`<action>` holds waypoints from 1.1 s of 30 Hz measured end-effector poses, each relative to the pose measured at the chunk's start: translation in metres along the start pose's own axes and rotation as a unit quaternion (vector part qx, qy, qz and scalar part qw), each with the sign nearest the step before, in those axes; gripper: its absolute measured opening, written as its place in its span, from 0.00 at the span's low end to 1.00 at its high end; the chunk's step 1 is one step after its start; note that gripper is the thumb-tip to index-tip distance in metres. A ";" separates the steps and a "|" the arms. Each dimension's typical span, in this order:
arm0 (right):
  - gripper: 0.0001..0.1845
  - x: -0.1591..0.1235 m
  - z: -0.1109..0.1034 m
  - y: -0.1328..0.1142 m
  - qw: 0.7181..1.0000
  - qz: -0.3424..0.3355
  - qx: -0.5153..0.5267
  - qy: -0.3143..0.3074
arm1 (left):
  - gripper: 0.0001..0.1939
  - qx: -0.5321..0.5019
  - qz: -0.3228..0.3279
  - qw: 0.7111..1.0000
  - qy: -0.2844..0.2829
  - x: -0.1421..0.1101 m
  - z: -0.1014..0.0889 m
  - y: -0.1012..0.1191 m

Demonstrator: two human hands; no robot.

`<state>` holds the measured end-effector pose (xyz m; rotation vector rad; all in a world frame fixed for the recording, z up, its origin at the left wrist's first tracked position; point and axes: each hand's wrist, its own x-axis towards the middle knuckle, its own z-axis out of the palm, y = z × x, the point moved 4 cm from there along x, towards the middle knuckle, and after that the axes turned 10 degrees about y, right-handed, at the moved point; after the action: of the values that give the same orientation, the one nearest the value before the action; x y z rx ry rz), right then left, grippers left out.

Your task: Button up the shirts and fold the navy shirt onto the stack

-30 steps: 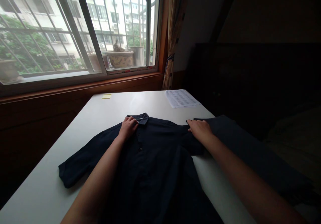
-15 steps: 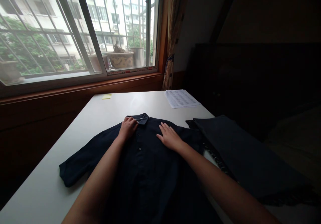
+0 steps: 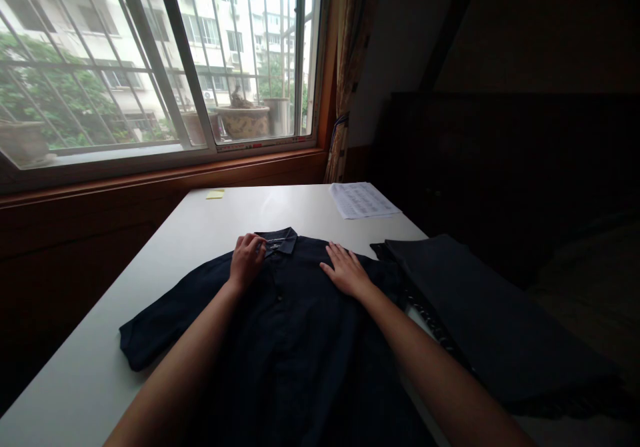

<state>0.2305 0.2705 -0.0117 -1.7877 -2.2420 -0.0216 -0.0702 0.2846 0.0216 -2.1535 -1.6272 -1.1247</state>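
Observation:
A dark navy short-sleeved shirt (image 3: pixel 300 340) lies front up across the white table (image 3: pixel 280 205), its collar toward the far edge and buttons down the middle. My left hand (image 3: pixel 247 260) is at the left side of the collar (image 3: pixel 287 241), its fingers bent and closed on the collar's edge. On the chest near the right shoulder, my right hand (image 3: pixel 346 270) rests flat, fingers stretched out. The left sleeve (image 3: pixel 155 327) spreads out over the table. The right sleeve's end lies beside a folded dark cloth (image 3: pixel 480 307) and is hard to make out.
Printed sheets of paper (image 3: pixel 364 200) lie at the far right corner of the table, and a yellow sticky note (image 3: pixel 215 194) at the far left. A barred window (image 3: pixel 165 67) and a tied curtain (image 3: pixel 340 127) stand behind. The right side is very dark.
My right hand has left the right sleeve, moved left onto the shirt's chest and flattened there. My left hand has shifted slightly left along the collar. The view has tilted a little.

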 end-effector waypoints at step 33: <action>0.24 0.025 -0.008 -0.068 0.995 0.000 -0.004 0.104 | 0.23 0.154 0.004 0.984 -0.094 -0.052 -0.067 -0.085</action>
<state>0.1616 0.2767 0.0125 -1.7039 -2.0978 -0.2082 -0.1802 0.2385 0.0094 -2.1082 -1.7350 -0.6299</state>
